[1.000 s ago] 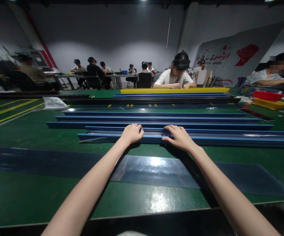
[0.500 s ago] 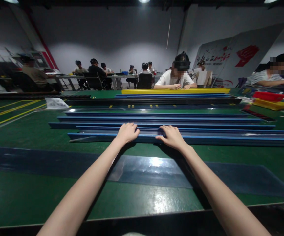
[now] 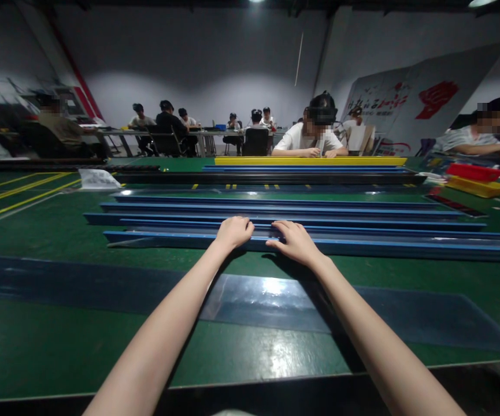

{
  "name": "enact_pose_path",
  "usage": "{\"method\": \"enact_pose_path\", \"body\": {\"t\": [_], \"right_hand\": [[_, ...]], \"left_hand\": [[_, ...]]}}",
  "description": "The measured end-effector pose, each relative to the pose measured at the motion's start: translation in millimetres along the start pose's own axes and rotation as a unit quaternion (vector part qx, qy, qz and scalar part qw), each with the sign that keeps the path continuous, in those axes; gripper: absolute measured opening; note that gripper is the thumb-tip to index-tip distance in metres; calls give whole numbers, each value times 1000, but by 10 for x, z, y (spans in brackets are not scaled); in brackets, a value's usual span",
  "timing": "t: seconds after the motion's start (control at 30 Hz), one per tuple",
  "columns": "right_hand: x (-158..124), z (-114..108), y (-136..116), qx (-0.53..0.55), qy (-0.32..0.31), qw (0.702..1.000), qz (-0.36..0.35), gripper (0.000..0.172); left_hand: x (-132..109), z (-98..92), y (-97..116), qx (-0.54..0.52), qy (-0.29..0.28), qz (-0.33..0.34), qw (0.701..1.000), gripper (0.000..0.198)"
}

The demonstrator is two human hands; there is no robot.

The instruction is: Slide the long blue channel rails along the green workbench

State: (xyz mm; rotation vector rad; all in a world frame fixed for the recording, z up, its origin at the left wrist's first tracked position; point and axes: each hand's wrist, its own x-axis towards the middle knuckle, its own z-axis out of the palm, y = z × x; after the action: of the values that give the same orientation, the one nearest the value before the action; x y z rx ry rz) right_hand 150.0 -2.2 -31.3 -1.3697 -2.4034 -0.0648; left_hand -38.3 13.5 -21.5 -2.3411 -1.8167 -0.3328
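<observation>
Both my hands are at the nearest long blue channel strip (image 3: 171,238), which lies across the green table and runs off past the right edge of the view. My left hand (image 3: 235,232) is closed over it near the middle, fingers across the top and thumb towards the right. A short gap to the right, my right hand (image 3: 295,240) grips the same strip, thumb on the near wall and fingers bent over into the channel. Clear film shows at the strip's left end. Just behind it lie several more blue strips (image 3: 154,220), parallel to it.
Between me and the strips, a clear plastic sheet (image 3: 115,289) lies along the green table (image 3: 232,355). Further back are a black strip (image 3: 254,178) and a yellow strip (image 3: 310,161). Red (image 3: 475,172) and yellow trays (image 3: 477,185) stand at the right. A co-worker (image 3: 306,138) sits opposite.
The nearest blue strip has shifted left. My right hand has moved left with it, while my left hand has moved slightly right, so the gap between my hands is smaller.
</observation>
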Motion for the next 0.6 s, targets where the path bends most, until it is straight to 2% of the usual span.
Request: {"method": "enact_pose_path", "body": {"t": [0.2, 0.33, 0.47, 0.6], "right_hand": [[-187, -158, 295, -38, -4, 999, 21, 50], [-230, -173, 400, -44, -20, 998, 41, 52], [-173, -121, 309, -50, -20, 998, 44, 50], [-83, -93, 125, -75, -16, 996, 42, 46]], "left_hand": [[-66, -57, -238, 10, -7, -31, 999, 39], [-124, -101, -421, 14, -9, -47, 999, 38], [-158, -123, -537, 17, -17, -43, 999, 38], [-150, -122, -522, 1, -1, -9, 1000, 40]]}}
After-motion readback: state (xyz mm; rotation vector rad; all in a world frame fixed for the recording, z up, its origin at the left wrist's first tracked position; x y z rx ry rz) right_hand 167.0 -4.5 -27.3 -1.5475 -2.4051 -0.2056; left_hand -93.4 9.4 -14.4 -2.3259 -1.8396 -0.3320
